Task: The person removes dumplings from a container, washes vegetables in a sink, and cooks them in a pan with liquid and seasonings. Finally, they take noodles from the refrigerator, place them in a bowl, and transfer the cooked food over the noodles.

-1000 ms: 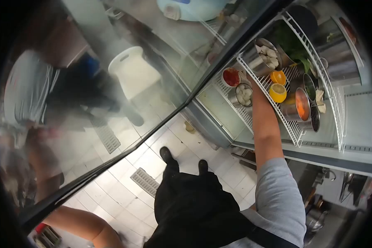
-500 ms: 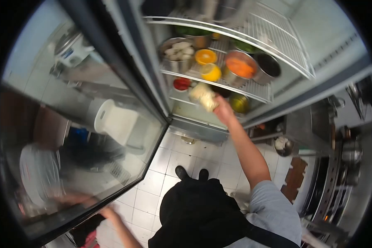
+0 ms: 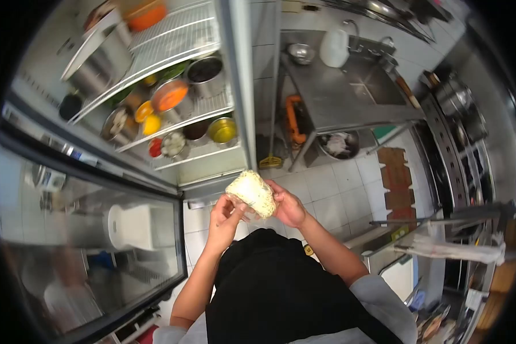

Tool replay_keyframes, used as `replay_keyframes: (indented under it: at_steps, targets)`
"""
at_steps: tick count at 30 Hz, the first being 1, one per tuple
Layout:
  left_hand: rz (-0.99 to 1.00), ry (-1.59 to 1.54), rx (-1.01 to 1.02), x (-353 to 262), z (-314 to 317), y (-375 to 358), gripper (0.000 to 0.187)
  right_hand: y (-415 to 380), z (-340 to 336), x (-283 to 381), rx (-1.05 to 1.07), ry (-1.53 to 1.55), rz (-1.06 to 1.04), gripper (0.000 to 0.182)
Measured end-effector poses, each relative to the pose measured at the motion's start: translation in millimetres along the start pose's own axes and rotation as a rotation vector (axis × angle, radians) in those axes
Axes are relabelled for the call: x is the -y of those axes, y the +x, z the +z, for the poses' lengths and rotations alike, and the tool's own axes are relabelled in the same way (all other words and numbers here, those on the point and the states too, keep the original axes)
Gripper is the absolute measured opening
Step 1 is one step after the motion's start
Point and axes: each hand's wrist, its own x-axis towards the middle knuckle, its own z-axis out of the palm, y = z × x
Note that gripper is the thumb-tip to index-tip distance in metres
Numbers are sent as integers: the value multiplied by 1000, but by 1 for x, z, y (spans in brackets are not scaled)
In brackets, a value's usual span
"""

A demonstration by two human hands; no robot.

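Note:
In front of my apron, both hands hold a clear plastic bag of pale yellow, shredded-looking food [image 3: 251,194]. What the food is, I cannot make out. My left hand [image 3: 226,221] pinches the lower left corner, where loose plastic shows under the thumb. At the right side, the fingers of my right hand [image 3: 289,206] are closed around the bag's edge. The bag is just outside the fridge [image 3: 206,163], whose glass door [image 3: 97,235] stands open on my left.
Fridge shelves carry a pot of orange food [image 3: 171,96], a cut lemon [image 3: 151,124], white pieces in a container [image 3: 174,145] and a yellow-green container [image 3: 222,131]. A steel sink table [image 3: 344,106] stands to the right, with a metal bowl [image 3: 338,146] beneath. Brown cardboard [image 3: 397,183] lies on the floor.
My right hand has brought the bag out from the fridge shelf toward my body. My left hand has come from the door side and taken hold too. The view has turned right.

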Motion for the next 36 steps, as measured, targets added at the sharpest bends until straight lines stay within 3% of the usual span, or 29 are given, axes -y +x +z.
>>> replay_keyframes:
  at_steps: [2,5,7,9,11,13,15,19,23,26,27,30,32,33,36]
  targets:
    - [-33,90,85,20,6,15,17,-24,-6,6,-4,76,-106,55]
    - [-38,130,195,25,34,28,11,-60,-14,11,-145,-61,-167,56]
    - [-7,85,239,23,50,34,12,-74,-26,10,-204,-328,-214,58]
    - [39,67,342,22,60,37,12,-81,-36,1,-298,-239,-195,58]
    - [64,61,389,13,68,41,11,-89,-40,-3,-333,73,-248,58]
    - [-122,-263,355,-4,71,46,13,-93,-47,-12,-367,113,-310,56]
    - [-163,-287,369,1,61,56,11,-99,-56,-27,-244,411,-296,54]
    - [-237,-279,433,1,43,76,15,-100,-39,-36,-280,380,-405,52]
    - [-274,-236,409,27,43,95,15,-99,-2,-38,-578,207,-631,50]
    - [-160,-8,328,69,51,105,25,-117,7,-61,-929,142,-646,55]
    - [-188,-24,405,73,58,100,25,-126,3,-74,-1079,149,-600,55]
    - [-22,182,706,77,87,65,25,-166,1,-123,-1353,143,-700,54]
    - [-296,287,833,74,101,33,27,-189,7,-148,-1317,216,-648,58]
    - [-188,284,1020,86,106,22,28,-199,18,-154,-1326,224,-703,58]
    - [-322,323,1228,100,124,-14,24,-244,53,-200,-1503,152,-741,60]
